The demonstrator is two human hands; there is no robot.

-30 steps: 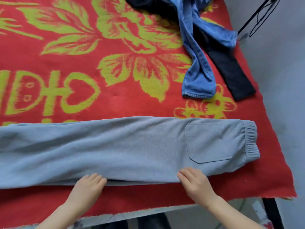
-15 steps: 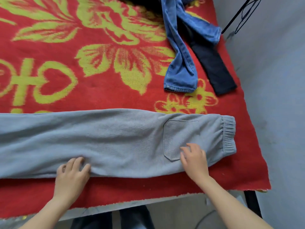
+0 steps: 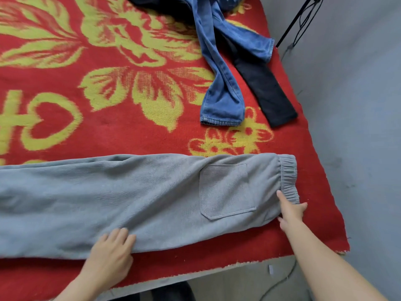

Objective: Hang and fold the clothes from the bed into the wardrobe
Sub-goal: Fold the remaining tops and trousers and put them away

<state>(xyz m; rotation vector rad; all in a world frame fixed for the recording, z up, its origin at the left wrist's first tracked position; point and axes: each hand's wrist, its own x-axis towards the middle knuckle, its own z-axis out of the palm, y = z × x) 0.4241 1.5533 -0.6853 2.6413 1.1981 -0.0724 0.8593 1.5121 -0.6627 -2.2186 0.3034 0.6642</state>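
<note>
Grey sweatpants (image 3: 141, 192) lie flat on the bed (image 3: 86, 131). My left hand (image 3: 110, 250) presses them with straight fingers to keep them in place. My right hand (image 3: 290, 210) pinches the waistband (image 3: 287, 174) corner, I think for folding.

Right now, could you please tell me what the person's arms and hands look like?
The left forearm and right forearm are bare to the frame's edge, with no sleeve showing. The left hand and right hand wear no gloves, and no ring, watch or bracelet is visible.
</note>
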